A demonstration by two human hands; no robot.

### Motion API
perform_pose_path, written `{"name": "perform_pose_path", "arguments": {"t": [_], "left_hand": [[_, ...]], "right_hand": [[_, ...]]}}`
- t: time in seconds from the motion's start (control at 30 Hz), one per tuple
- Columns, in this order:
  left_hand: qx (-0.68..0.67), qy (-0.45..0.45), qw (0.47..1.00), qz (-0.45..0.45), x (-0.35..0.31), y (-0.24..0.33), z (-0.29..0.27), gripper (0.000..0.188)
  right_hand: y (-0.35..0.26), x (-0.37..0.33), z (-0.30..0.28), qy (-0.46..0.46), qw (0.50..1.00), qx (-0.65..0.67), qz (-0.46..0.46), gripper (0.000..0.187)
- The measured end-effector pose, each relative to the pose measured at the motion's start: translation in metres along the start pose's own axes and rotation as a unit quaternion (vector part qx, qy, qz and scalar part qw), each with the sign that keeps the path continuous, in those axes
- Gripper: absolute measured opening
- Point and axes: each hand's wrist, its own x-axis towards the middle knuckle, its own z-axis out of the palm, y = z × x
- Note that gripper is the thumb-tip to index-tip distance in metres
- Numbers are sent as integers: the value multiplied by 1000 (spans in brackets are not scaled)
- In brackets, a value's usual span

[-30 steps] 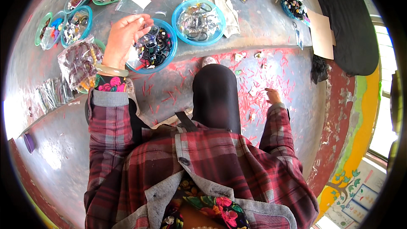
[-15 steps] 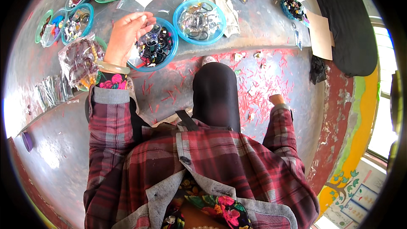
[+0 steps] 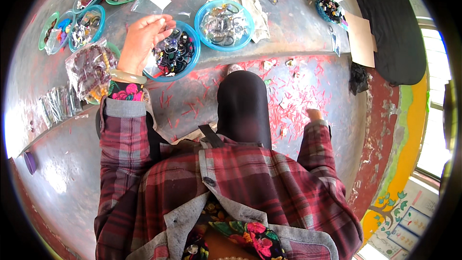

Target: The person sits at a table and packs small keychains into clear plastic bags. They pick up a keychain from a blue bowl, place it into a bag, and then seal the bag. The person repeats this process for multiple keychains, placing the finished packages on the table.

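Note:
My left hand [image 3: 143,37] is raised beside the near-left rim of a blue basket [image 3: 197,56] that holds dark hair ties [image 3: 177,58]. Its fingers are bent and drawn together; what they pinch, if anything, is too small to make out. Some clear plastic shows just below the fingers. A pale bangle circles that wrist. My right hand [image 3: 314,114] shows only in part past its cuff, low over red scraps [image 3: 298,97] strewn on the grey floor. The fingers of that hand are hidden. A second blue basket [image 3: 198,28], with clear-bagged black bands, stands to the right of the first.
More baskets of small accessories, among them a blue one [image 3: 102,25], line the far left of the grey ledge. A bag of dark beads [image 3: 89,67] lies left of my wrist. A cloth [image 3: 255,5], a cardboard sheet [image 3: 360,41] and a black bag [image 3: 357,79] lie farther right.
The whole view has shifted slightly, with baskets and ledge a little to the left. Both hands keep nearly the same pose and place.

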Motion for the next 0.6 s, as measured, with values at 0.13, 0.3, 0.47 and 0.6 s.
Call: {"name": "perform_pose_path", "arguments": {"t": [0.13, 0.3, 0.47, 0.6], "left_hand": [[-3, -7, 1000, 4, -4, 0, -4, 25], [-5, -15, 1000, 5, -2, 2, -1, 25], [-10, -13, 1000, 7, -2, 2, -2, 25], [-7, -5, 1000, 7, -4, 4, -2, 25]], "right_hand": [[-64, -29, 18, -58, 930, 357, 67, 47], [-92, -35, 18, -109, 901, 417, -41, 44], [-127, -44, 21, -129, 835, 526, -93, 42], [-163, -64, 29, -113, 817, 550, -128, 42]]}}
